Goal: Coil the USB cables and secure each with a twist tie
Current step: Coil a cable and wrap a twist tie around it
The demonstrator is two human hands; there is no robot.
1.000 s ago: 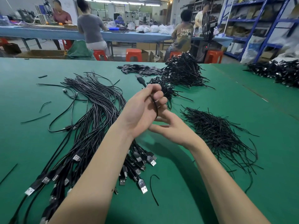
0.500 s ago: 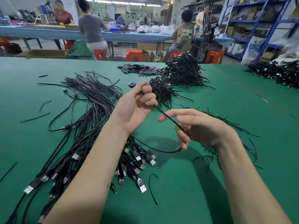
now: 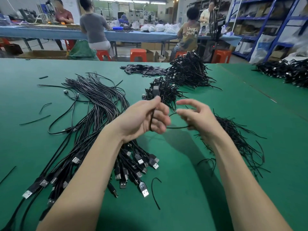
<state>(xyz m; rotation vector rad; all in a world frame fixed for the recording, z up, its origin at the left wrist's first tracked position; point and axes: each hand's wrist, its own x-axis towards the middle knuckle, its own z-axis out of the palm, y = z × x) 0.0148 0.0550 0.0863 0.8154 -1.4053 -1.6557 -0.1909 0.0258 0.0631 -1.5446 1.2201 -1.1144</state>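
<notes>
Beyond my green table (image 3: pixel 191 189): orange stools (image 3: pixel 138 55), blue workbench (image 3: pixel 50 33) with seated workers, blue shelving (image 3: pixel 266 22) far right.

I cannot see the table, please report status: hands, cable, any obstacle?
Left hand grips cable. Right hand pinches its loop. Not tied yet. Twist ties beside right wrist; nothing blocking.

A black USB cable (image 3: pixel 152 114) is looped above the green table, near a loose bundle of uncoiled cables (image 3: pixel 93 114), a twist-tie pile (image 3: pixel 233 130) and coiled cable heaps (image 3: pixel 188 72).
</notes>
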